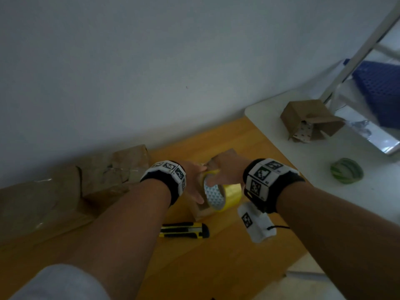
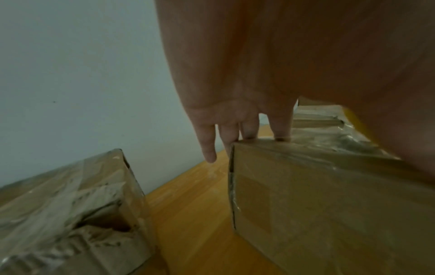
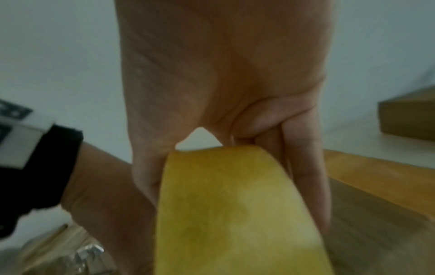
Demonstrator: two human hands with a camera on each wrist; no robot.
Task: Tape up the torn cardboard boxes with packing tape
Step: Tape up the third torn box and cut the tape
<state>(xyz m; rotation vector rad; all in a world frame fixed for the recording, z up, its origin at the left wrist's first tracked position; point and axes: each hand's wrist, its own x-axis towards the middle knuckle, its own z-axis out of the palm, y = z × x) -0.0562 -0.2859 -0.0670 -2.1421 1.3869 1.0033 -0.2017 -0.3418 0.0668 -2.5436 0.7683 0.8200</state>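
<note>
From the head view, the right hand (image 1: 225,169) has its fingers hooked through the core of the yellow tape roll (image 1: 223,194), holding it on edge right above the small cardboard box (image 1: 203,210) on the bench (image 1: 227,256). The left hand (image 1: 192,180) sits on the box's left side, just left of the roll. A utility knife (image 1: 184,230) lies on the near side of the box.

Left wrist view: straight, relaxed fingers (image 2: 282,128) press the box's (image 2: 329,204) top far edge, steadying it; a crumpled taped box (image 2: 70,214) stands to its left.

Right wrist view: fingers (image 3: 303,176) curl either side of the roll (image 3: 235,214), its band running away from the wrist. Judging by this, the strip will run along the box top toward the left hand.
</note>
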